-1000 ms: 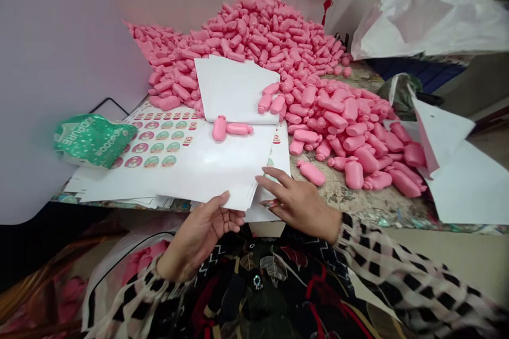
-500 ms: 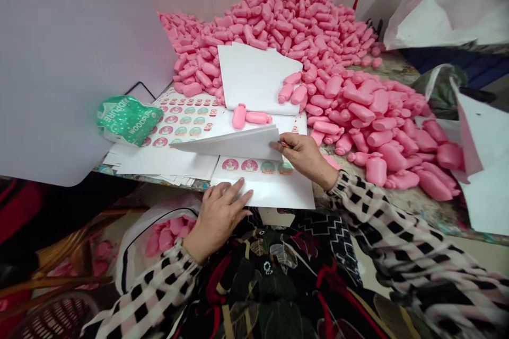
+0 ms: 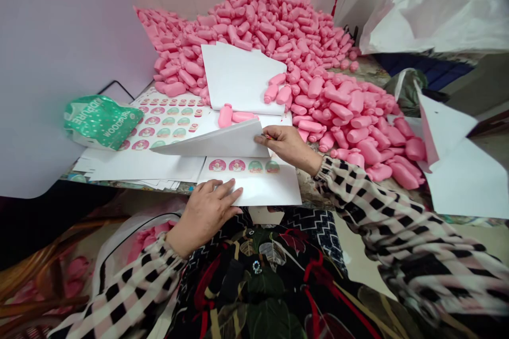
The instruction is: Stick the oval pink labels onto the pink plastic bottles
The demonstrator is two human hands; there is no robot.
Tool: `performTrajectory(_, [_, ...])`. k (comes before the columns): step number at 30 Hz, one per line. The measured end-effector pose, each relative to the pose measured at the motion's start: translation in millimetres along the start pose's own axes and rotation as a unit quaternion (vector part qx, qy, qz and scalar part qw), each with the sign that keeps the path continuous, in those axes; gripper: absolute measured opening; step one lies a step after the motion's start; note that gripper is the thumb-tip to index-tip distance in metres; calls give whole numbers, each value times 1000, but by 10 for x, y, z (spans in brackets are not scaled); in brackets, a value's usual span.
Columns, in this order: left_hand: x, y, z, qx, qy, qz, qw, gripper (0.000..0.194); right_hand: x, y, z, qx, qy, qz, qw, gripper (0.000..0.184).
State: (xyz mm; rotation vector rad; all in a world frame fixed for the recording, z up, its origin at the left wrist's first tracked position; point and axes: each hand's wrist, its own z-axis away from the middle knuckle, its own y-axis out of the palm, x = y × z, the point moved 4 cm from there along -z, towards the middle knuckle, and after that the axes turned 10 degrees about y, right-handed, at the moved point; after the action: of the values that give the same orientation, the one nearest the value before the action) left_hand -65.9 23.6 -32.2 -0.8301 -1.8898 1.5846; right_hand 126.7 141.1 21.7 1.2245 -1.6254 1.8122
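Noting the raised paper (image 3: pixel 222 140) above the bench (image 3: pixel 369 70), its long axis running leftward from our nearer, right hand (image 3: pixel 288 146), we are clamping its right end between thumb and fingers; our left hand (image 3: pixel 207 213), fingers spread, is resting on the sticker sheet (image 3: pixel 270 189).

workshop: heaped pink bottles (image 3: pixel 267 27), sticker sheets (image 3: pixel 265 186)

Raised white paper (image 3: pixel 217 143): visible face blank, slanted, left end tapering to a corner. Printed sheet (image 3: pixel 264 186): white, lying flat, partly beneath the raised paper; exposed row shows two pink, two green roundish labels.
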Motion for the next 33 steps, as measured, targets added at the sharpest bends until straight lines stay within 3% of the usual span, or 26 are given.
performTrajectory(9, [11,-2,16,-16,21,34,999,36,-12,15,12,-3,19,13,1000,36])
performTrajectory(14, [31,-28,96,-60,45,13,997,37,59,-20,-17,-22,7,27,999,33])
performTrajectory(17, [117,-109,212,-96,-31,-49,994,33,136,-75,-7,-45,-35,68,996,30])
performTrajectory(20, [273,-198,377,-116,-207,-53,970,29,166,-84,62,-43,-34,106,993,24])
performTrajectory(23, [423,-197,533,-150,-415,77,894,25,118,16,181,-3,37,32,999,22])
performTrajectory(26, [464,-80,546,-222,-514,321,764,29,38,220,339,75,149,-151,974,17])
performTrajectory(30, [409,51,413,-260,-514,566,589,32,-62,430,562,147,332,-368,856,32])
performTrajectory(33, [369,82,378,-261,-518,638,506,32,-92,471,614,168,382,-475,775,37])
